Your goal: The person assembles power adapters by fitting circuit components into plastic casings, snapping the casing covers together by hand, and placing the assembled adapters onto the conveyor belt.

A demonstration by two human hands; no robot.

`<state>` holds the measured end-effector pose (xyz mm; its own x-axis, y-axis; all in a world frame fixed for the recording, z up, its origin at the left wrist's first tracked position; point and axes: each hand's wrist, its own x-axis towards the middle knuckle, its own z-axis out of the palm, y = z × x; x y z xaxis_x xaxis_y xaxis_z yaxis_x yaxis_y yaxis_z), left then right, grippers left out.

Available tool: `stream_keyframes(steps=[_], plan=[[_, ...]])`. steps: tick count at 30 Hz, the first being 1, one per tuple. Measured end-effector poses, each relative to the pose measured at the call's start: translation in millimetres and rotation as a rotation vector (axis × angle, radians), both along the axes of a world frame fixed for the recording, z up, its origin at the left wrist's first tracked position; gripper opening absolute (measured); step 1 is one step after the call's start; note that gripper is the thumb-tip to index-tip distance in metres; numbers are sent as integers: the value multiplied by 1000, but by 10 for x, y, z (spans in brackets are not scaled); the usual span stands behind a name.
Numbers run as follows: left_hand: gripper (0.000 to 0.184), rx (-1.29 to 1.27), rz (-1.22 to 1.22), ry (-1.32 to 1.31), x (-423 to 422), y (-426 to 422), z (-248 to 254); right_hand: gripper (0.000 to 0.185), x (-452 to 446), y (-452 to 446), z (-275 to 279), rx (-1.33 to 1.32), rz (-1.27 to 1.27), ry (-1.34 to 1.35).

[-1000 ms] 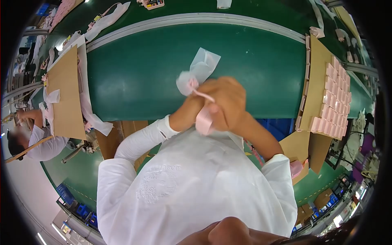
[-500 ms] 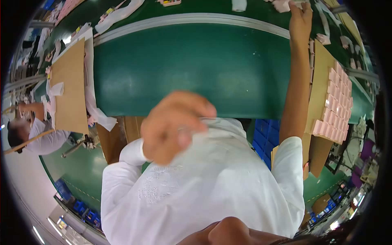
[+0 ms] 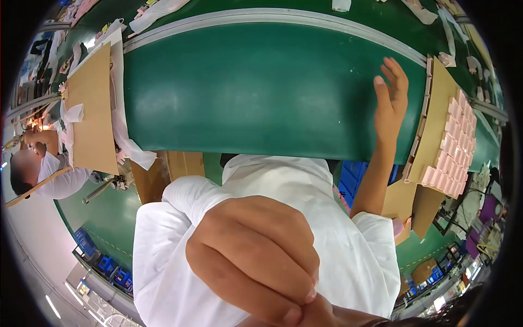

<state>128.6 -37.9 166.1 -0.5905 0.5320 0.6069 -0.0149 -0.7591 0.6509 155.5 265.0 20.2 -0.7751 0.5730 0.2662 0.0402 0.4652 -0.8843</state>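
Observation:
My left hand point(image 3: 253, 253) is raised close to the camera, in front of the white shirt point(image 3: 348, 234). Its fingers are curled together, and their tips reach the face at the bottom of the view. I see nothing held in it. Above the right part of the green work surface point(image 3: 234, 87) is my right hand point(image 3: 393, 98), with thumb and fingers apart and nothing between them. Closest to it is a cardboard sheet point(image 3: 427, 128) bearing rows of pale pink pieces point(image 3: 452, 150).
Another cardboard sheet point(image 3: 90, 109) with white wrapping point(image 3: 128, 147) stands at the left, near a co-worker point(image 3: 49, 169). A metal rail point(image 3: 272, 16) runs behind the work surface. Blue bins point(image 3: 354, 180) are below its front edge.
My right hand has drawn back from pinkish material beyond the rail and now hangs open over the green surface. My left hand has risen toward the face, its fingers curling closed.

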Motion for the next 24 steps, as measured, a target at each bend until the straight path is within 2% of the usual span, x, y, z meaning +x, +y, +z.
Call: stream_keyframes(steps=[9,11,14,16,17,18,19,21,22,23,24], plan=[[13,-29,-20,94,-92,127,-79,37,583,52,-281,-164,-215,20],[14,-44,-78,184,-220,136,-147,35,648,54,-331,-54,-234,-27],[16,-66,126,193,-386,215,-296,30,623,17,-378,133,-261,-115],[22,-473,487,408,-814,256,-417,27,565,-46,-272,276,-223,-195],[28,-564,455,456,-1196,353,-539,26,524,-44,-264,337,-217,-175],[33,-764,599,580,-1536,514,-650,26,530,-57,-274,373,-217,-189],[47,-985,678,575,-1867,642,-797,27,535,-64,-289,410,-217,-196],[56,-1038,851,868,-2546,759,-1132,27,543,-88,-313,436,-223,-185],[74,-1203,888,991,-2865,740,-1305,27,554,-96,-309,424,-222,-186],[87,-1235,842,1049,-3136,728,-1428,27,574,-103,-299,411,-220,-190],[78,-1220,816,1047,-3355,743,-1624,27,584,-98,-296,401,-218,-192]])
